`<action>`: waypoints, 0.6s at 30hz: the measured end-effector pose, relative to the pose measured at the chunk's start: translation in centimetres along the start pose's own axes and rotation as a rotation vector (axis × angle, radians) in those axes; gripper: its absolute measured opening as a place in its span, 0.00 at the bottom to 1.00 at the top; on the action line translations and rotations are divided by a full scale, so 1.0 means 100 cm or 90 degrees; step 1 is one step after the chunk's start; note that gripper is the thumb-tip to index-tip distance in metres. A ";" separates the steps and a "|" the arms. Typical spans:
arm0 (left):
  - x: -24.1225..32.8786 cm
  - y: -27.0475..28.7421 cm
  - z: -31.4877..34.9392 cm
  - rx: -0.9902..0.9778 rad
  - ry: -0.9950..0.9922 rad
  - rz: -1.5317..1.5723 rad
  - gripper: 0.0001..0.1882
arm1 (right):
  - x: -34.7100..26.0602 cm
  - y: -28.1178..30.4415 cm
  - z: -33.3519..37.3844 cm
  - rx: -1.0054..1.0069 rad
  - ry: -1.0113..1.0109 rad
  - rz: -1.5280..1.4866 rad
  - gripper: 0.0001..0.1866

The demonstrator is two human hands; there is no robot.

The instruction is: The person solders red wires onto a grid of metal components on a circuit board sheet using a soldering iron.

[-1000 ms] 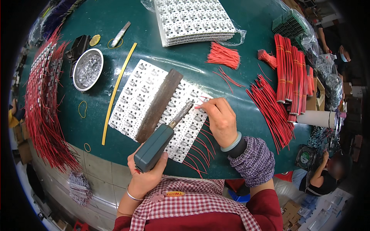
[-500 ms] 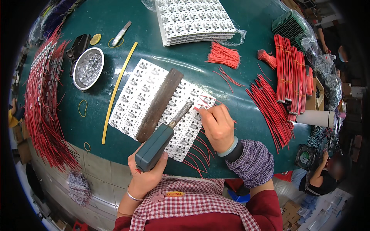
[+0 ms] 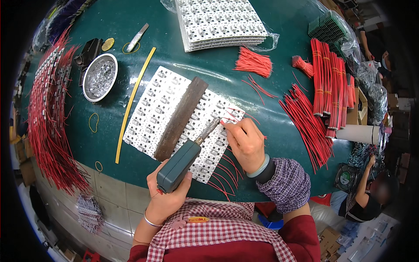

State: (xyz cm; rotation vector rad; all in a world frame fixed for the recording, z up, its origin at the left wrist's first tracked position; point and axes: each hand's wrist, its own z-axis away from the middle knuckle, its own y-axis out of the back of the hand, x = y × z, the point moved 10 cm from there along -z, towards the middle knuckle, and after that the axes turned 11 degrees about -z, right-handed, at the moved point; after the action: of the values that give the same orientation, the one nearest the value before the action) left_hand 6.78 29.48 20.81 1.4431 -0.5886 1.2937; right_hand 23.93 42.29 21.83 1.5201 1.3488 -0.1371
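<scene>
My left hand point(image 3: 169, 196) is closed round the dark green handle of a soldering iron point(image 3: 179, 166). Its metal tip reaches up to the right edge of a white circuit board panel point(image 3: 146, 111), right by my right hand's fingertips. My right hand point(image 3: 245, 146) pinches a thin red wire point(image 3: 222, 122) at that edge, beside the tip. Several red wires point(image 3: 227, 168) stick out from the panel's lower right edge, and a few more rise above my right hand. A dark brown bar point(image 3: 181, 118) lies across the panel.
A bowl of silvery scraps point(image 3: 100, 77) and a yellow strip point(image 3: 135, 105) lie left of the panel. Wired boards point(image 3: 50, 118) hang over the table's left edge. Stacked panels point(image 3: 222, 22) stand at the back. Red wire bundles point(image 3: 321, 76) lie right; a co-worker point(image 3: 371, 194) sits beyond.
The soldering iron has shifted slightly right and up with my left hand, bringing its tip closer to my right fingertips. My right hand has barely moved.
</scene>
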 end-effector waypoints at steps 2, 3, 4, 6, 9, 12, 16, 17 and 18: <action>0.000 -0.001 -0.002 -0.007 -0.004 -0.003 0.08 | 0.005 0.000 0.002 0.005 -0.011 -0.012 0.14; 0.000 -0.001 -0.002 -0.013 -0.007 -0.007 0.08 | 0.007 0.000 0.002 0.009 -0.021 -0.026 0.13; 0.000 -0.002 -0.002 -0.013 -0.007 -0.007 0.08 | 0.007 0.000 0.002 0.009 -0.021 -0.027 0.13; -0.001 -0.003 -0.003 -0.008 -0.012 -0.011 0.07 | 0.007 0.002 0.000 0.009 -0.031 -0.037 0.12; 0.003 -0.002 -0.003 -0.019 -0.013 -0.049 0.06 | 0.007 0.002 0.001 0.016 -0.024 -0.034 0.11; 0.002 -0.002 -0.003 -0.019 -0.017 -0.064 0.06 | 0.005 0.001 -0.001 0.008 -0.031 -0.041 0.09; 0.005 -0.003 -0.003 -0.029 -0.025 -0.085 0.06 | 0.005 0.001 -0.001 0.009 -0.028 -0.042 0.09; 0.007 -0.003 -0.003 -0.028 -0.040 -0.096 0.06 | 0.006 0.002 0.000 0.014 -0.025 -0.036 0.10; 0.009 -0.002 -0.003 -0.026 -0.055 -0.106 0.07 | 0.006 0.002 0.000 0.018 -0.022 -0.031 0.12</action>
State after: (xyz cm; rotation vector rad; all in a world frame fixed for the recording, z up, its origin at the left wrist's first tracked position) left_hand 7.13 30.09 21.48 1.4872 -0.5362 1.0872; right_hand 24.33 42.74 21.56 1.5017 1.3623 -0.2137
